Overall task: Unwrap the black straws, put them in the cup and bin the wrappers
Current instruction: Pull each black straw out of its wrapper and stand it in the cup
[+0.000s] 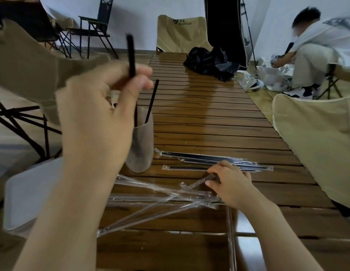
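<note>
My left hand (96, 114) is raised above the frosted cup (141, 145) and pinches a bare black straw (130, 55) that points upward. The cup stands on the slatted wooden table (199, 114) and holds two black straws (150, 102). My right hand (231, 184) rests low on the table, its fingers closed on a clear wrapper (197, 184). Just beyond it lie a few wrapped black straws (205, 160). Several empty clear wrappers (160, 200) are piled in front of me near the table's front edge.
A white bin (31, 192) sits on the floor left of the table. Beige folding chairs stand at the right (317, 145) and far end (180, 34). A black bag (209, 61) lies on the far table. A person (317, 45) crouches at the back right.
</note>
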The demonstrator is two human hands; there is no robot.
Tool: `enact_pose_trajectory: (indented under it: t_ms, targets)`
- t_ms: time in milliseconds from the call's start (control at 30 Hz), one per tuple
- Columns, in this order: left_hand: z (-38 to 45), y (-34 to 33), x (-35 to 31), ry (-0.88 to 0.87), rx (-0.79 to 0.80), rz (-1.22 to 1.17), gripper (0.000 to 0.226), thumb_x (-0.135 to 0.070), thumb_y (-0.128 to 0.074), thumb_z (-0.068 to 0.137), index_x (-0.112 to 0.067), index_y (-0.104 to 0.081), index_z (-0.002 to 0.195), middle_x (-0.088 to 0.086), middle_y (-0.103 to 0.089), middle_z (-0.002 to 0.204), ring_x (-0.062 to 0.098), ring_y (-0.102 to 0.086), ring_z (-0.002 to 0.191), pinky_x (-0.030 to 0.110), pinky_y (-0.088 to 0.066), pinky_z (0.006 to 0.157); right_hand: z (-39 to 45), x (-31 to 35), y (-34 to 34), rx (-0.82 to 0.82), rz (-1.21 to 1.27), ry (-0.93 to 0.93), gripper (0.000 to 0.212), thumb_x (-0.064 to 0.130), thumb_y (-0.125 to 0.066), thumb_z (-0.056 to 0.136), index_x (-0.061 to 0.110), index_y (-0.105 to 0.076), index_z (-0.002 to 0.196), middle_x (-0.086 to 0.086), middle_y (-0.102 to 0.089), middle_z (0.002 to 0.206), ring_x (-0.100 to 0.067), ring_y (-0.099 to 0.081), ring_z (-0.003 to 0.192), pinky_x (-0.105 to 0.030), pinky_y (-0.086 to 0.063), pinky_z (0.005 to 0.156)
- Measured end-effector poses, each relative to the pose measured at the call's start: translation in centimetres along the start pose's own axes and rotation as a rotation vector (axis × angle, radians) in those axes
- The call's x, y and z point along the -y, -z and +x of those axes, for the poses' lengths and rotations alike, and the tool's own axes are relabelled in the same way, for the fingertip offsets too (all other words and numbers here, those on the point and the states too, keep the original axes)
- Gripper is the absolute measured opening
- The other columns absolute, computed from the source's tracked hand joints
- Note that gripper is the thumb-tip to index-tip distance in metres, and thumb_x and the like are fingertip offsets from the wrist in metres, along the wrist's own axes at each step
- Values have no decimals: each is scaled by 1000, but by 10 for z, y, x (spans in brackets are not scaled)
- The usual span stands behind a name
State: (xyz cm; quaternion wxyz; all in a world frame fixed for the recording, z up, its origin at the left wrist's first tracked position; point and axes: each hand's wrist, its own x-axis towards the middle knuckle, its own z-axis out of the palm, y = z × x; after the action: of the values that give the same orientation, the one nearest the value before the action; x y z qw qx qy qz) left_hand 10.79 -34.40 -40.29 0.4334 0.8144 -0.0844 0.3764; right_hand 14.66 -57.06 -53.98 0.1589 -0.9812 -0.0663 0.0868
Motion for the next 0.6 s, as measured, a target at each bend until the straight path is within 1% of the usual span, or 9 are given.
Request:
enact_pose_trajectory:
  t_ms: [33, 100, 167, 233, 300, 367, 467, 533, 600]
  targets:
    - [0, -2, 1, 25, 7, 58, 25, -31, -57, 93, -26, -66, 116, -13, -69, 107, -2, -63, 103, 24, -50, 94, 0, 0, 0, 0, -6, 1, 38, 38, -50, 94, 31, -47, 132, 9, -41, 132, -17, -38, 127, -46, -24, 108]
    - [-3, -2, -1, 26, 32, 73, 35, -32, -64, 89, -31, -62, 124, -20, -66, 112, -7, -60, 108, 34, -47, 102, 0, 0, 0, 1, -22, 0, 37, 35, -51, 94, 32, -48, 131, 9, -42, 131, -17, -37, 126, -46, -23, 108]
    - [-4, -2, -5, 54, 28, 86, 50, -32, -69, 85, -34, -55, 133, -23, -62, 119, -9, -55, 115, 37, -43, 106, 0, -1, 1, -4, -25, 0, 35, 31, -52, 94, 31, -50, 129, 8, -43, 129, -17, -38, 125, -46, -23, 109]
    - [-2, 0, -7, 44, 13, 92, 57, -31, -71, 83, -34, -51, 136, -25, -59, 122, -8, -52, 118, 36, -44, 104, 0, 0, 0, -9, -21, -1, 34, 29, -52, 94, 31, -52, 128, 8, -44, 126, -17, -40, 123, -45, -23, 108]
    - [-3, 0, -8, 20, -9, 116, 56, -28, -72, 84, -33, -51, 136, -24, -58, 123, -4, -52, 119, 37, -45, 102, 0, 0, 0, -10, -22, -6, 35, 27, -54, 93, 31, -52, 128, 8, -44, 125, -16, -41, 122, -45, -24, 108]
    - [-4, -2, -9, -20, -27, 155, 52, -25, -71, 85, -32, -53, 133, -21, -58, 122, 2, -52, 120, 40, -45, 101, 0, 0, 0, -12, -27, -9, 36, 26, -56, 92, 31, -51, 128, 8, -43, 126, -17, -41, 122, -45, -24, 108]
    - [-5, -7, -12, -82, 12, 201, 43, -27, -69, 87, -31, -57, 128, -16, -60, 119, 8, -53, 117, 41, -45, 99, 0, -1, 0, -20, -19, -15, 37, 22, -58, 91, 32, -53, 126, 8, -43, 124, -17, -41, 121, -45, -25, 107]
    - [-7, -10, -16, -118, 58, 251, 37, -28, -67, 88, -31, -60, 125, -13, -60, 119, 9, -50, 118, 36, -42, 100, -1, -1, 0, -35, 1, -22, 34, 19, -58, 90, 33, -56, 121, 9, -44, 120, -16, -43, 118, -45, -25, 107]
    - [-8, -12, -24, -190, 127, 265, 33, -27, -64, 87, -30, -62, 121, -14, -59, 114, 7, -49, 114, 30, -38, 98, 0, -1, 0, -52, 17, -26, 31, 17, -58, 90, 33, -59, 117, 9, -45, 116, -15, -45, 115, -44, -26, 107]
